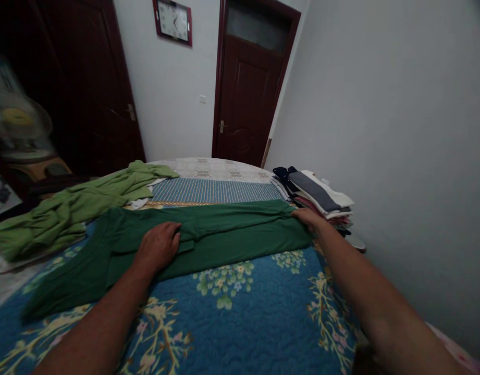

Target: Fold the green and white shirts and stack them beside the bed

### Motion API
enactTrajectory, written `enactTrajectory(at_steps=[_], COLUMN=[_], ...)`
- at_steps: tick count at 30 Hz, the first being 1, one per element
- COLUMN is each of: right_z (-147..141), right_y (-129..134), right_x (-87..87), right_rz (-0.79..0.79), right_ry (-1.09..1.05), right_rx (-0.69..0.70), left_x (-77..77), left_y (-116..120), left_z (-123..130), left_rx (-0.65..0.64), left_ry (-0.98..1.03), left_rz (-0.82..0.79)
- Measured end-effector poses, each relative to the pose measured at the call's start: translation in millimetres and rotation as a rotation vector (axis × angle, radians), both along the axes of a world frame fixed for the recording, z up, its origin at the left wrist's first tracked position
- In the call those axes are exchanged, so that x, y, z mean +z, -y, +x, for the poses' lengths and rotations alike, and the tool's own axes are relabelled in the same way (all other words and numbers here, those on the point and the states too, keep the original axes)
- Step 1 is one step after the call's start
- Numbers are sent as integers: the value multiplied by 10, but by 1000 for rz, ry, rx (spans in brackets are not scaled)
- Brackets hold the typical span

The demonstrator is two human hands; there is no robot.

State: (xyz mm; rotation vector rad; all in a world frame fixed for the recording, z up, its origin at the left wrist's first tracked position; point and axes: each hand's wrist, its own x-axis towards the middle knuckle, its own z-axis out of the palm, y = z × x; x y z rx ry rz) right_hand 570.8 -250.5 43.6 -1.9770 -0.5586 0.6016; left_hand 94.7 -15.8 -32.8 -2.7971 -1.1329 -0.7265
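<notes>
A dark green shirt (240, 229) lies across the bed as a long strip, folded over lengthwise, with a sleeve edge showing near its middle. My left hand (159, 245) rests on top of the shirt beside that sleeve, fingers lightly bent and thumb a little apart. At the strip's right end, my right hand (308, 217) pinches the shirt's edge; its fingertips are partly hidden by the cloth and the hand itself. Some wrinkles run along the upper fold between both hands.
Under the shirt spreads a blue floral quilt (263, 312). Rumpled light green cloth (75, 208) lies at the left. A stack of folded clothes (321, 192) stands at the right by the wall. Behind are a striped blue cloth (216, 191) and a fan (19, 117).
</notes>
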Motion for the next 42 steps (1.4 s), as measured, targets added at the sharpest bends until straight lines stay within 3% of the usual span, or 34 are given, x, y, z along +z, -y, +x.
enactTrajectory(at_steps=[4,7,9,13,17,21,28,35,42], right_z=[-189,-480,-792,-1570,-2114,-2176,-2186,-2467,-2549], right_y=[-194,-451,-637,-929,-1038,-1025,-1128,-1276,-1276], right_x=[268,416,409,73,-356,-427,-252,-363,-371], right_rz=[-184,-327,-383,-421,-429,-376,-325,-356,-337], right_ry=[195,553,775,913,933,907,887,891,889], right_rx=[129,250,334,480,375,274,306,329,345], left_x=[-3,-8,-12,-11,2,25,19,22,18], left_y=[7,10,14,24,46,67,54,75,66], left_z=[4,6,5,-1,-8,-6,0,-3,-5], left_rx=[-7,-2,4,-1,10,18,19,22,29], left_ry=[6,25,36,45,46,32,33,48,21], left_rz=[-11,-28,-33,-27,-33,-40,-64,-60,-72])
